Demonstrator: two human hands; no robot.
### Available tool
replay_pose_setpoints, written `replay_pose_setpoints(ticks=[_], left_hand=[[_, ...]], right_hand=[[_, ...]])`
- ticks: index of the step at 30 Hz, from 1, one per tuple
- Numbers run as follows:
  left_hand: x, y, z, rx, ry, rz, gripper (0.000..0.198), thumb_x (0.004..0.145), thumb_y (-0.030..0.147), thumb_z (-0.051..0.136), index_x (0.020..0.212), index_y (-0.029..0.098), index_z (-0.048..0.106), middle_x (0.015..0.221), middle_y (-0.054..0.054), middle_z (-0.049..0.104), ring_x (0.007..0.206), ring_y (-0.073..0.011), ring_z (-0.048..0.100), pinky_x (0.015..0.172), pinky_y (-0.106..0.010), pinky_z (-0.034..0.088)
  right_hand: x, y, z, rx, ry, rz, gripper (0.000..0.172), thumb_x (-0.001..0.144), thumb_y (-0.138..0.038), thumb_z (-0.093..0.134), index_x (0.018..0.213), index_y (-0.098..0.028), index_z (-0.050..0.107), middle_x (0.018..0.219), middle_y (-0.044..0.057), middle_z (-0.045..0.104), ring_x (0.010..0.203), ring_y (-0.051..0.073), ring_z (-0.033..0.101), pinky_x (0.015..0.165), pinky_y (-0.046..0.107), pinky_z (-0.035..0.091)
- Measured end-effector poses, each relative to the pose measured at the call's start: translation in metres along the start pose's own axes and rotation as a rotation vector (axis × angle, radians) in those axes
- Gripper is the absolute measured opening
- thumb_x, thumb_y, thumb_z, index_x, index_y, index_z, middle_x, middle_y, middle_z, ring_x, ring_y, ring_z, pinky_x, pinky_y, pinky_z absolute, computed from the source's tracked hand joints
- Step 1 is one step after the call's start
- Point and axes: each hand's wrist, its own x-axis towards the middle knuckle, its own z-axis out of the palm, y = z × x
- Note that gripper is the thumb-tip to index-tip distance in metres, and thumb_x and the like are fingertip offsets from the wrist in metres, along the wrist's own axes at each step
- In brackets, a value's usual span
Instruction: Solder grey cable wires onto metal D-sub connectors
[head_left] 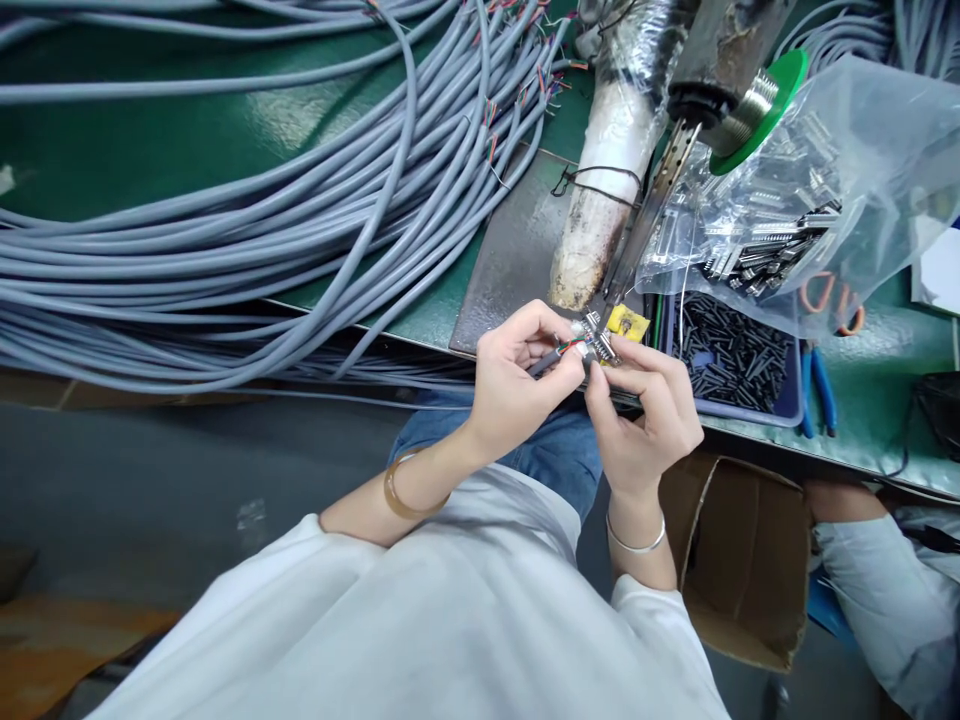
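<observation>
My left hand [517, 375] is closed around the end of a grey cable [546, 362] whose stripped red and green wires stick out at its tip. My right hand [645, 405] pinches a small metal connector [600, 342] against those wires. Both hands meet at the bench edge, just below the tip of a fixed soldering iron [652, 205]. A yellow pad [627, 322] lies right behind the connector.
A thick bundle of grey cables [247, 230] covers the green bench on the left. A clear bag of connectors [795, 200] and a tray of black sleeves [731, 350] sit to the right, with blue-handled pliers [817, 385]. A cardboard box [750, 560] stands below; another person's sleeve [885, 590] is at right.
</observation>
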Motion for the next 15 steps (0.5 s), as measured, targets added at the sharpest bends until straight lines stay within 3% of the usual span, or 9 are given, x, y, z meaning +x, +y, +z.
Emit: replay_pose_setpoints(ticks=[5,10,15], left_hand=[[-0.002,-0.002,-0.003,-0.038,-0.051,-0.077,0.016,0.077,0.016,0.072,0.076,0.017,0.057,0.079,0.001,0.064,0.058,-0.0053,0.055,0.052,-0.016,0.048],[-0.007,0.001,-0.009,0.007,-0.116,-0.057,0.007,0.082,0.019,0.072,0.083,0.016,0.065,0.081,-0.001,0.067,0.063,-0.0074,0.060,0.058,-0.017,0.053],[-0.013,0.005,-0.022,0.046,-0.185,-0.064,0.027,0.076,0.014,0.077,0.102,0.015,0.072,0.087,-0.003,0.073,0.076,-0.0095,0.067,0.072,-0.017,0.057]], right_hand=[[-0.010,0.002,-0.002,-0.048,-0.006,-0.054,0.015,0.086,-0.014,0.073,0.091,-0.024,0.064,0.108,0.005,0.078,0.091,0.015,0.077,0.078,0.026,0.065],[-0.011,-0.001,-0.007,-0.081,0.067,-0.077,0.018,0.084,-0.012,0.076,0.090,-0.024,0.063,0.101,0.002,0.080,0.086,0.015,0.078,0.077,0.026,0.065],[-0.014,-0.005,-0.016,-0.038,0.083,0.033,0.019,0.082,-0.010,0.077,0.087,-0.023,0.064,0.097,0.001,0.079,0.085,0.014,0.077,0.075,0.026,0.065]])
